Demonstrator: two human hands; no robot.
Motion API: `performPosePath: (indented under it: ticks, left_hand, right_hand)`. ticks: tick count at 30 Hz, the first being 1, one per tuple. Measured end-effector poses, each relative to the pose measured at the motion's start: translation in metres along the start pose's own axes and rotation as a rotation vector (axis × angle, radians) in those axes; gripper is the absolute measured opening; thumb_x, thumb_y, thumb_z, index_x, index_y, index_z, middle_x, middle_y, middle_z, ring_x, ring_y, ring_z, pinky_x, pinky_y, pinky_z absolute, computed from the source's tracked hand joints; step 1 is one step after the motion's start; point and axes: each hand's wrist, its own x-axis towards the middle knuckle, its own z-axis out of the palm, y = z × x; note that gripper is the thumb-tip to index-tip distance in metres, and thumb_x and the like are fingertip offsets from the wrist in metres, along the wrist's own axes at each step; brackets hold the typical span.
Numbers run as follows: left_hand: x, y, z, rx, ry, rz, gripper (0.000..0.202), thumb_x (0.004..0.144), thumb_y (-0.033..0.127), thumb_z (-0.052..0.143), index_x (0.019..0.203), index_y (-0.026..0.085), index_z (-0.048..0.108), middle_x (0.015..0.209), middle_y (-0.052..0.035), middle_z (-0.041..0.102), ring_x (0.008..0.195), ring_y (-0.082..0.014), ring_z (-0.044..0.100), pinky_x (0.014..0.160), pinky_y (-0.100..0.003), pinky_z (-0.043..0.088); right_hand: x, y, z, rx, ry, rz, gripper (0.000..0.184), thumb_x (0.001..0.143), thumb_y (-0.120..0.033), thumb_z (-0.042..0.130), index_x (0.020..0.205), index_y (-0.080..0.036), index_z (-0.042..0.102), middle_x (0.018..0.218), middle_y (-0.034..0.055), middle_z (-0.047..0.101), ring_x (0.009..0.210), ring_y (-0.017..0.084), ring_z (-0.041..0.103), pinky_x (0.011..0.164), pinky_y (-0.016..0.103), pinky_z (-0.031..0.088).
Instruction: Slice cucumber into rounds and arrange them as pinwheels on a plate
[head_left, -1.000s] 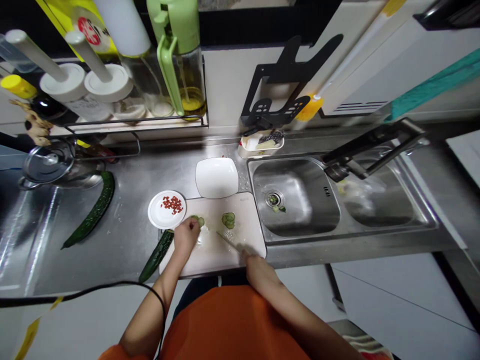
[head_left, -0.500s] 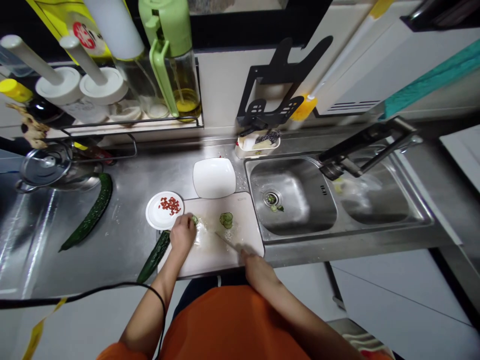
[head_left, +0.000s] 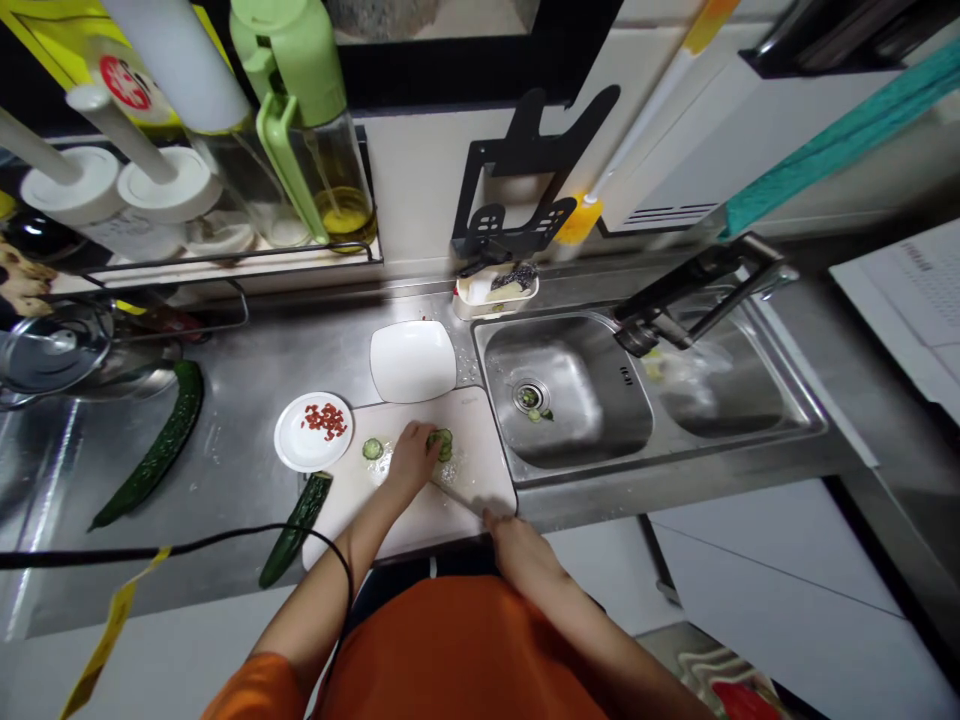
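On the white cutting board (head_left: 360, 505), my left hand (head_left: 412, 462) is closed, its fingertips at a small stack of cucumber slices (head_left: 445, 446). The hand partly hides the stack. A separate small pile of cucumber slices (head_left: 373, 449) lies to the left on the board. My right hand (head_left: 521, 548) is closed round the handle of a knife (head_left: 459, 498), whose blade lies low over the board and points left. A cut cucumber (head_left: 296, 530) rests beside the board's left edge.
A white plate with chopped red pieces (head_left: 289, 450) and a white square plate (head_left: 412, 362) stand behind the board. A whole cucumber (head_left: 154, 450) lies at the left. To the right is the steel sink (head_left: 585, 400) with its faucet (head_left: 675, 300). A black cable (head_left: 187, 543) crosses the left side.
My left hand has moved right across the board, from the left slices to the stack near the knife. My right hand stays on the knife. The view has shifted slightly.
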Motion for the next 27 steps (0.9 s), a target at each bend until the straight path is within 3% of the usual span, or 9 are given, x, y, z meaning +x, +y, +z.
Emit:
performPosePath:
  ticks: [5,19,27]
  left_hand:
    - [0.007,0.005,0.008,0.055,-0.027,-0.027,0.028,0.080,0.021,0.055,0.108,0.019,0.060,0.109,-0.0084,0.055,0.103,-0.0195,0.053,0.092,-0.032,0.042]
    - [0.011,0.012,0.009,0.064,-0.042,0.005,0.013,0.075,0.013,0.056,0.086,0.018,0.060,0.087,-0.0043,0.061,0.087,-0.0177,0.053,0.080,-0.029,0.040]
    - [0.010,0.013,0.005,0.069,-0.047,-0.008,0.004,0.076,0.019,0.059,0.077,0.018,0.063,0.080,-0.0042,0.062,0.083,-0.0176,0.053,0.077,-0.029,0.039]
  right_hand:
    - [-0.003,-0.001,-0.002,0.007,-0.023,0.017,0.057,0.079,0.002,0.032,0.128,-0.022,0.049,0.103,0.0112,0.067,0.095,0.023,0.064,0.073,0.029,0.044]
    - [0.001,0.003,0.001,-0.018,0.011,-0.025,0.061,0.075,0.004,0.030,0.128,-0.018,0.050,0.099,0.0126,0.068,0.093,0.025,0.065,0.069,0.030,0.045]
    - [0.002,0.004,0.002,-0.019,0.006,-0.004,0.057,0.078,0.002,0.030,0.126,-0.021,0.051,0.100,0.0119,0.067,0.093,0.024,0.065,0.070,0.029,0.046]
